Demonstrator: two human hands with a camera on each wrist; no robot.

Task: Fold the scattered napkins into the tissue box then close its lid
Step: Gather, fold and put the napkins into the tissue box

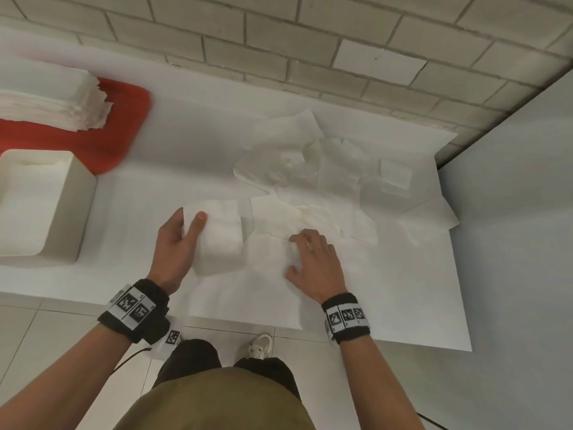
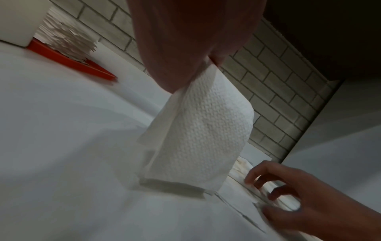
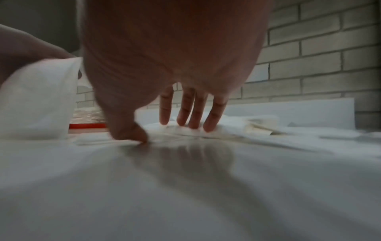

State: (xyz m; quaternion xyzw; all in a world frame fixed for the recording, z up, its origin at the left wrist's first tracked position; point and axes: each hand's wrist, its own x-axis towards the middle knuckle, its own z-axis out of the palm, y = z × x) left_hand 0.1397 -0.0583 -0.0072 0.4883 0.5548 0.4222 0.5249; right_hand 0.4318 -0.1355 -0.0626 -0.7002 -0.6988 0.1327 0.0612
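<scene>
White folded napkin pinched by left hand | right hand spread, fingertips on loose napkins

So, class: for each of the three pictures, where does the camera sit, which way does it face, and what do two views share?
Head: worn high, looking down at table, both hands, legs.
Left wrist: looks along left hand, which pinches a folded napkin, toward the brick wall.
Right wrist: low, looks along right hand touching loose napkins.
Shared: both wrist views show the red tray.
</scene>
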